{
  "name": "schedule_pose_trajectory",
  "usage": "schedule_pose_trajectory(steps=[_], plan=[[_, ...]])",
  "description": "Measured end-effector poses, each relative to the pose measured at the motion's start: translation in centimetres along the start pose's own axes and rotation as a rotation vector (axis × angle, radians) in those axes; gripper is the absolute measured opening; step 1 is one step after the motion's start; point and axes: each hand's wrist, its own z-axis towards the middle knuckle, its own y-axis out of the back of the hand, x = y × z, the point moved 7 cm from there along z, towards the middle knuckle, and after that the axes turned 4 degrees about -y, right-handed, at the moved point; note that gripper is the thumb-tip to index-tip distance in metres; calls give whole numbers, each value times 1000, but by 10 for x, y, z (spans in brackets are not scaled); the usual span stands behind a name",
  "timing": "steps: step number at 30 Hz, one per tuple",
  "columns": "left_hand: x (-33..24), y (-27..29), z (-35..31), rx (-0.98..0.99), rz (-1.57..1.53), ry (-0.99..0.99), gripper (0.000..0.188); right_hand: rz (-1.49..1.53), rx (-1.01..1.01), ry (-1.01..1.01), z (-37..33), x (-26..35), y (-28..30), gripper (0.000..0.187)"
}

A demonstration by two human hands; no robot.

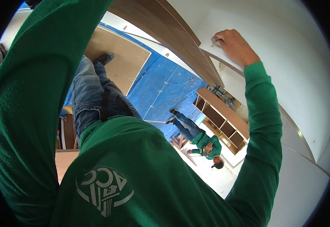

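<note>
White panel [219, 53] edge in the upper right of the frame is gripped by the right hand [233, 44], fingers curled over it, beside a brown wooden board [172, 34]. The left hand is out of view, its green sleeve [32, 106] running up the left. A co-worker [206, 145] crouches at centre right.

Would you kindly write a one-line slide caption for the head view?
Right hand grips the edge of a white panel overhead; a co-worker crouches by a wooden shelf unit.

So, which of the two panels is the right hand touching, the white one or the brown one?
The white panel: the right hand rests on its edge; the brown panel lies beside it, untouched.
</note>
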Motion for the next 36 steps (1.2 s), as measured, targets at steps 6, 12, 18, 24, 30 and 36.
schedule_pose_trajectory(steps=[6,12,18,24,30,36], plan=[[6,5,3,10,11,-24,69,-135,13,10,0,20,-15,19],[-5,10,-11,-7,-152,91,71,39,6,-41,-21,4,26,22],[-5,9,-20,21,-167,87,70,527,-417,-2,-123,49,59,22],[-34,-13,-98,-225,-518,163,70,1151,-591,-197,-194,80,-44,19],[-156,-48,-275,-295,-1184,-17,49,1767,-883,-205,-208,56,-158,23],[-224,-124,-368,-269,-1406,167,38,2128,-978,118,-231,70,-154,43]])
